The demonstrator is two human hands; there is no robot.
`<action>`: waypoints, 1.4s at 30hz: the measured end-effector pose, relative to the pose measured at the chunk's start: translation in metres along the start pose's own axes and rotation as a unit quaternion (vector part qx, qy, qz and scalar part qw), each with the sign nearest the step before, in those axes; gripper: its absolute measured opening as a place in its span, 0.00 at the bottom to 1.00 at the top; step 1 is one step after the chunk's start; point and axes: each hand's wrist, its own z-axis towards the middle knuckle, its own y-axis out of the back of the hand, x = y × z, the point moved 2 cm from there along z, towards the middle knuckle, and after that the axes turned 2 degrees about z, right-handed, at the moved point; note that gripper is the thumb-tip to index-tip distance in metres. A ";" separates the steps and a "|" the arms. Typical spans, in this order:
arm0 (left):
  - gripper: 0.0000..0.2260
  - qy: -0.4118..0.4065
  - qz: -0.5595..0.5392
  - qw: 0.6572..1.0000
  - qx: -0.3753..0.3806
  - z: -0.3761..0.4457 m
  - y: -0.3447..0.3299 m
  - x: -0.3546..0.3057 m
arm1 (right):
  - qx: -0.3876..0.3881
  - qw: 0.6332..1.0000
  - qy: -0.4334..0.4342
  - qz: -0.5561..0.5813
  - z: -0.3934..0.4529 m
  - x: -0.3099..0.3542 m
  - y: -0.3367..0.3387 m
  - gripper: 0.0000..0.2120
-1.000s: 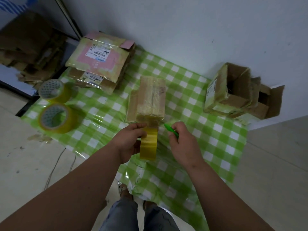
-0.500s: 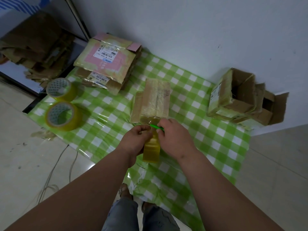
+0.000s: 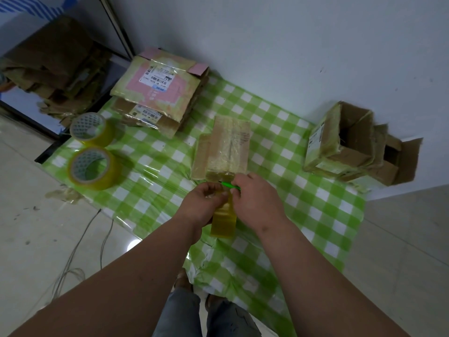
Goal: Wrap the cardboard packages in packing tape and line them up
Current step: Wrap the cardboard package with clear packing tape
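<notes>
Both forearms are bare to the lower frame edge, with no sleeves, watch or rings showing on the left hand (image 3: pixel 202 205) or right hand (image 3: pixel 257 203). Faded blue-grey denim trousers (image 3: pixel 206 314) cover the legs below.

Plain white wall (image 3: pixel 279 40) at the back w/ a few small dark marks, meeting a pale glossy tiled floor (image 3: pixel 36 227). Green-and-white checked plastic sheet (image 3: pixel 323 205) spread over the floor (shiny, creased at the near edge). Thin cables (image 3: pixel 73 263) trail across the tiles at left; light is dim, even.
</notes>
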 end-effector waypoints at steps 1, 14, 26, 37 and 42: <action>0.08 -0.001 0.002 1.000 -0.001 0.000 0.000 0.000 | 0.001 1.000 -0.001 -0.004 0.001 0.001 0.000 0.08; 0.04 0.016 0.002 0.999 -0.039 0.013 0.002 -0.001 | 0.012 0.999 0.004 -0.032 0.009 0.008 -0.002 0.08; 0.06 0.032 0.012 0.997 -0.072 0.019 -0.001 -0.005 | -0.007 0.999 0.007 -0.035 0.011 0.005 0.000 0.06; 0.10 0.053 -0.032 0.995 -0.078 0.011 0.017 0.001 | -0.012 0.998 -0.037 -0.054 -0.003 -0.032 -0.007 0.07; 0.08 0.045 -0.066 0.995 -0.063 0.005 0.015 -0.001 | 0.037 0.990 -0.124 -0.051 -0.026 -0.057 -0.024 0.11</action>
